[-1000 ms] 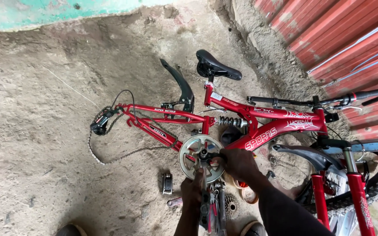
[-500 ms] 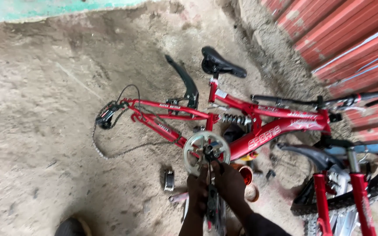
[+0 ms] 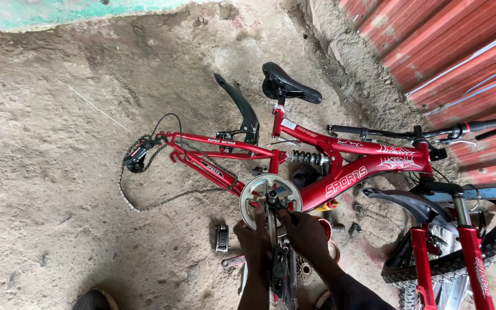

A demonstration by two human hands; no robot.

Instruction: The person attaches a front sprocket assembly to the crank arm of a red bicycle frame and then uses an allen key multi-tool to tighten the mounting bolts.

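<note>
A red bicycle frame [image 3: 351, 178] lies on its side on the dirt floor, with no rear wheel in it. Its silver chainring [image 3: 258, 192] faces up at the middle. The crank arm [image 3: 272, 221] runs from the chainring toward me, ending in a pedal [image 3: 281, 278]. My left hand [image 3: 254, 238] closes on the crank arm from the left. From the right, my right hand [image 3: 306, 234] grips it too, with its fingertips up by the chainring's centre.
A loose chain [image 3: 144, 202] and derailleur [image 3: 138, 156] trail off the rear fork. Black saddle [image 3: 291, 86], mudguard [image 3: 242, 109], handlebar [image 3: 431, 133] and front wheel [image 3: 460, 261] sit around. A small metal tool [image 3: 221, 237] lies on the ground. A red corrugated wall [image 3: 449, 46] stands at the right.
My right hand left the frame beside the chainring and came onto the crank arm next to my left hand. The view shifted slightly, so the bicycle sits lower in the picture.
</note>
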